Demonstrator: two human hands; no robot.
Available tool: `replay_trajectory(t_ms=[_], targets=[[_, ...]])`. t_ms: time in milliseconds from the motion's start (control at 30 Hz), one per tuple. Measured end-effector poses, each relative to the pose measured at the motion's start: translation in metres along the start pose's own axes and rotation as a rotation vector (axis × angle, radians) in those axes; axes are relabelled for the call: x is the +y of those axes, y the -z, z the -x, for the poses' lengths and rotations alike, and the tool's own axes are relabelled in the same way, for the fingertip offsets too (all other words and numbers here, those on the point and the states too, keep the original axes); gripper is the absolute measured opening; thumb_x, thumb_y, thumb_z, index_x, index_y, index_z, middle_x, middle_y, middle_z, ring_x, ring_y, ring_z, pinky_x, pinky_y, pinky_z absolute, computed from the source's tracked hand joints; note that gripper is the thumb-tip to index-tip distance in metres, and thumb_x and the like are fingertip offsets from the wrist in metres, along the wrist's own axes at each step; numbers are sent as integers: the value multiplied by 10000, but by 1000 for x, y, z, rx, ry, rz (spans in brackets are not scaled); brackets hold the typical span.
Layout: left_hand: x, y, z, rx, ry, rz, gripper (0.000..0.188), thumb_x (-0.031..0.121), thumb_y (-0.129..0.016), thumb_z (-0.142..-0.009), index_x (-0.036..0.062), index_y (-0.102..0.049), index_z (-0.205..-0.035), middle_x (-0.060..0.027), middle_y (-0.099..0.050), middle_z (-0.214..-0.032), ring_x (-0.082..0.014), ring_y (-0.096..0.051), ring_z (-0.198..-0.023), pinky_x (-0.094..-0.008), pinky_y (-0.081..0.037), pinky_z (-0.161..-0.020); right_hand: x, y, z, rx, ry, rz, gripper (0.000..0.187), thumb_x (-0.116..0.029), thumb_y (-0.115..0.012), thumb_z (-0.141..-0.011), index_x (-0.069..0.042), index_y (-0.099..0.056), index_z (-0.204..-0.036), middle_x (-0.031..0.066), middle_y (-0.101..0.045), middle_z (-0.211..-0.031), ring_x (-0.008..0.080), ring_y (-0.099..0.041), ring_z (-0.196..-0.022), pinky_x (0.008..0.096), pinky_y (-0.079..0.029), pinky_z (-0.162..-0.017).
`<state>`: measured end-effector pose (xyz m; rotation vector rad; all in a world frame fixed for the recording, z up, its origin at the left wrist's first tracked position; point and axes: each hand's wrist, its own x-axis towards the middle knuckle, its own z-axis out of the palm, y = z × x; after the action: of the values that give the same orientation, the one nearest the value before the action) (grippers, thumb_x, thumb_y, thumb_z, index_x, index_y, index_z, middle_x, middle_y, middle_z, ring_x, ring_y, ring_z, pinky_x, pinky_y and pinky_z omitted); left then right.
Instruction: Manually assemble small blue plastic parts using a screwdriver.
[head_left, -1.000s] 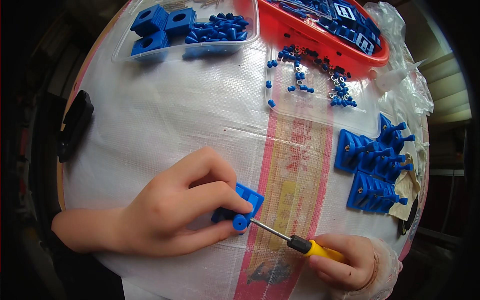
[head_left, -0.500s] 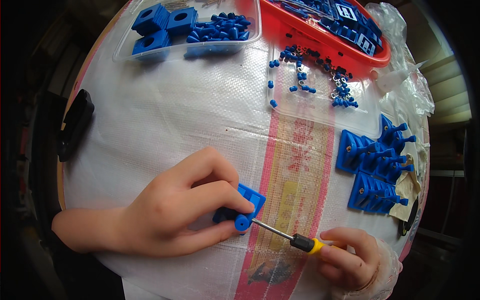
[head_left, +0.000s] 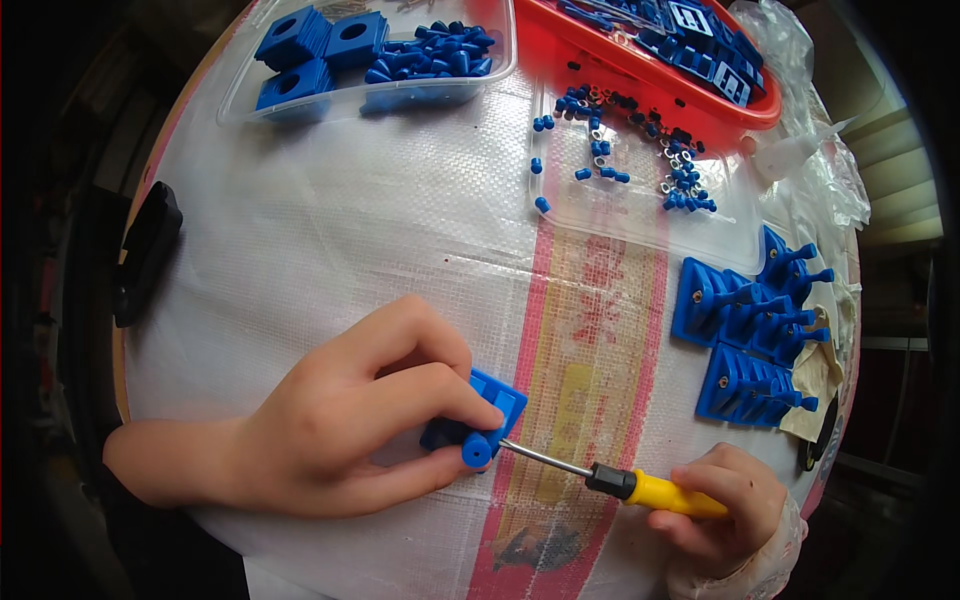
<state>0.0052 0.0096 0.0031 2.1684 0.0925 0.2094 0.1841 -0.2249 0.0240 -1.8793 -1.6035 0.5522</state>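
Near the front middle of the table, my left hand (head_left: 375, 415) pinches a small blue plastic part (head_left: 500, 402) that has a flat plate and a round knob. Its fingers cover much of the part. My right hand (head_left: 735, 510) grips the yellow handle of a screwdriver (head_left: 655, 490) with a black collar. The screwdriver's metal shaft slants up to the left, and its tip meets the blue part beside the knob. Whether a screw sits under the tip is hidden.
Assembled blue parts with knobs (head_left: 745, 385) stand in rows at the right. Blue caps and metal nuts lie on a clear lid (head_left: 640, 225). Behind are a clear tub (head_left: 430, 100) of blue pieces and a red basin (head_left: 745, 118). A black object (head_left: 150, 245) lies at the left edge.
My right hand has shifted right along the screwdriver, so more of the yellow handle shows. The left hand and the blue part stay nearly in place.
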Motion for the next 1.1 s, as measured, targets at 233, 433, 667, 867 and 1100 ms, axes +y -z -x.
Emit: replay_trajectory(t_ms=[233, 433, 667, 867, 1100], targets=[[0, 2, 0, 3, 6, -8, 260, 138, -794, -671, 68, -653, -878, -64, -483, -850, -150, -494, -756, -236, -405, -631, 0, -8, 0, 65, 41, 25, 439, -104, -809, -615, -64, -561, -975, 100, -553, -729, 181, -536, -551, 260, -399, -464], [0, 1, 0, 6, 30, 26, 246, 101, -780, -680, 68, -650, -887, -69, -485, -866, -161, -498, -766, -242, -415, -652, -8, -10, -4, 58, 25, 43, 441, 19, -745, -595, -105, -552, -972, 90, -527, -748, 166, -516, -543, 249, -394, -468], [1, -1, 0, 41, -30, -48, 247, 61, -754, -699, 83, -652, -922, -70, -494, -912, -171, -519, -800, -251, -442, -680, 8, -10, -2, -19, 160, -136, 368, -63, -722, -701, -37, -517, -1006, 133, -575, -728, 206, -560, -564, 287, -417, -463], [-2, -1, -1, 50, -51, -17, 281, 32, -746, -691, 56, -648, -953, -91, -552, -949, -192, -555, -847, -266, -471, -718, 13, -5, -5, -83, 221, -136, 359, -88, -707, -736, -18, -507, -1025, 139, -589, -732, 213, -562, -558, 298, -419, -464], [-2, -1, -3, 60, -58, 32, 260, 21, -743, -686, 24, -650, -929, -99, -593, -950, -195, -575, -862, -273, -478, -731, 5, -4, -3, -39, 190, -15, 336, -90, -727, -719, -66, -530, -990, 116, -575, -755, 194, -538, -541, 276, -391, -450]])
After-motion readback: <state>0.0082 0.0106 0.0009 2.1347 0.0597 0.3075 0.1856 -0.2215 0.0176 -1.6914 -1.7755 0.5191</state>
